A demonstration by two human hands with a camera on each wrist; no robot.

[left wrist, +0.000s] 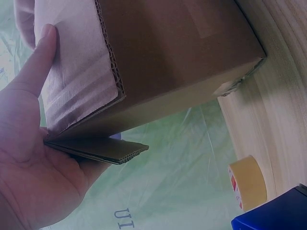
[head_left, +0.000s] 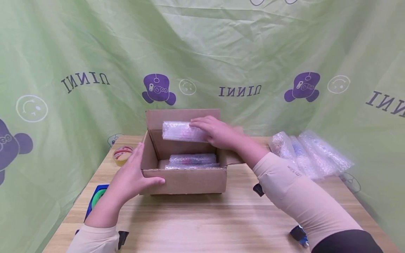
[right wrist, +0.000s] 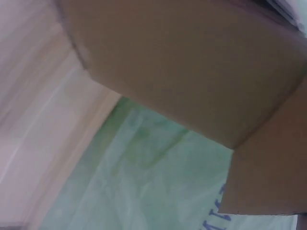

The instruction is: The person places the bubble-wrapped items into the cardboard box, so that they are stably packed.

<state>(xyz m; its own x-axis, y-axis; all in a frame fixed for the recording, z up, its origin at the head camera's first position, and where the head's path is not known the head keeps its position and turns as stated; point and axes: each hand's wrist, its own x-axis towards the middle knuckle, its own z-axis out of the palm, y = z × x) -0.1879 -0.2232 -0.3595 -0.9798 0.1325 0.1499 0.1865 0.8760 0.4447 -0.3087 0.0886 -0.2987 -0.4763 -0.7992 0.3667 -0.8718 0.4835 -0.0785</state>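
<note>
An open cardboard box stands on the table, with bubble-wrapped packages lying inside near its front wall. My left hand grips the box's left front corner; in the left wrist view its thumb lies on one flap and its fingers pass behind a side flap. Over the box opening, my right hand holds another bubble-wrapped package roughly level, by its right end. The right wrist view shows a cardboard panel of the box, with the right hand out of sight.
Several more bubble-wrapped packages lie at the table's right back. A tape roll sits left of the box, and a blue and green object is partly behind the left forearm. Black clips mark the table. A green curtain hangs behind.
</note>
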